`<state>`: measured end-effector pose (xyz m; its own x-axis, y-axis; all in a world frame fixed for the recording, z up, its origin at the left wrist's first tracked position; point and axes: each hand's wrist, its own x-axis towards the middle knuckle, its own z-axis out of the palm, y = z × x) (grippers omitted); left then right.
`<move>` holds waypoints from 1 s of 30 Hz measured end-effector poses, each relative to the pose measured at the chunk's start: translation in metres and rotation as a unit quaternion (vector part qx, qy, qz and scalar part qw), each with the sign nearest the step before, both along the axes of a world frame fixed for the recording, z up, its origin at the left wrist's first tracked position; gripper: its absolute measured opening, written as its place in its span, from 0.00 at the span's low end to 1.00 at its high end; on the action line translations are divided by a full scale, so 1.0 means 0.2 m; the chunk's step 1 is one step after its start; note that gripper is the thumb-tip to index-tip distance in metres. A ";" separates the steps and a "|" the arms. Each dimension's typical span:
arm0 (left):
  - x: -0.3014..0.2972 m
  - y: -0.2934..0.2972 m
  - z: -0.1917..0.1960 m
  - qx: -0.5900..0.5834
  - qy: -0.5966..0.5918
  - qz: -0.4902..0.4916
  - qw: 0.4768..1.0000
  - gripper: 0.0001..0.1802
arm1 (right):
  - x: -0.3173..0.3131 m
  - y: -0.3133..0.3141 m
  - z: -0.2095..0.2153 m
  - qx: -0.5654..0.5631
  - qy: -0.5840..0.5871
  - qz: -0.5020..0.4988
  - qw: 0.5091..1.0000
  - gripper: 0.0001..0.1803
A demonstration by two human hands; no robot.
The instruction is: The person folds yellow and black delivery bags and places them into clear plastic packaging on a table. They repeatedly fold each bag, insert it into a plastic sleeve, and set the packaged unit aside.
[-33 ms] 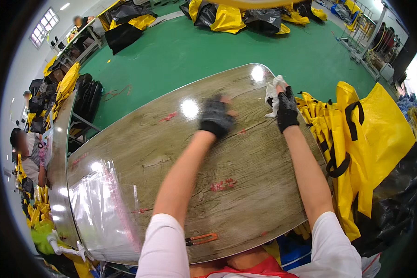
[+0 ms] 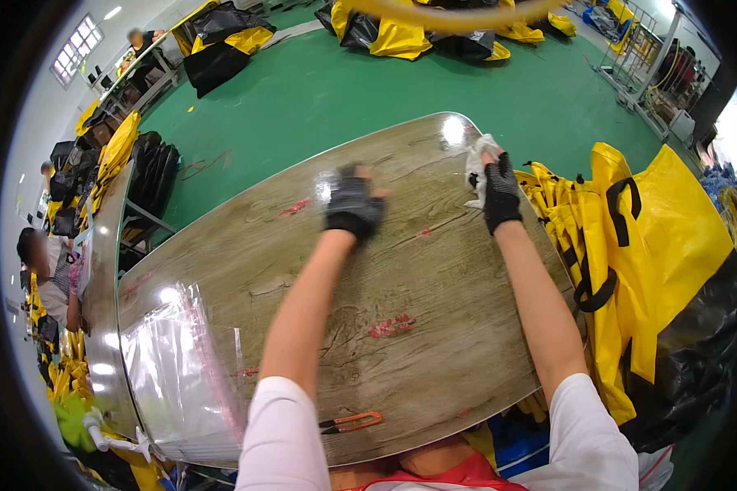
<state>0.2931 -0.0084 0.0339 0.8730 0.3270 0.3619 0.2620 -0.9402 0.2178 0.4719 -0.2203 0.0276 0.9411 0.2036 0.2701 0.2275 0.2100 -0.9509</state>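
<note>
My left hand (image 2: 354,204), in a dark fingerless glove, is over the middle of the wood-patterned table (image 2: 458,319). It is a little blurred; its bare fingertips and thumb stand apart, and nothing shows in it. At the table's far right corner my right hand (image 2: 500,195), gloved alike, presses a crumpled white cloth (image 2: 473,169) against the surface and edge. Part of the cloth is hidden under the fingers. Near the front edge, beside my left sleeve, lies a small orange-handled cutting tool (image 2: 356,422).
Clear plastic bags (image 2: 172,368) lie at the table's left end. Yellow bags with black handles (image 2: 630,245) hang against its right edge. Red flower prints (image 2: 391,326) mark the tabletop. At the far left, a person (image 2: 53,274) is beside another table. More yellow and black bags (image 2: 401,33) lie across the green floor.
My left hand has shifted a little to the left over the table. My right hand and the cloth have moved slightly left.
</note>
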 end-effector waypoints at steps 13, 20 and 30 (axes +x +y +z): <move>-1.00 0.24 -0.05 0.013 0.110 0.205 0.972 0.40 | -0.36 0.15 -0.02 -0.539 -0.293 0.000 0.789 0.39; -0.89 -0.13 0.09 0.002 0.100 -0.044 0.994 0.37 | -0.49 0.13 0.16 -0.552 -0.349 0.265 0.710 0.28; -0.63 -0.32 0.00 -0.039 0.013 -0.086 0.995 0.35 | -0.79 0.28 0.01 -0.383 -0.499 0.237 0.740 0.23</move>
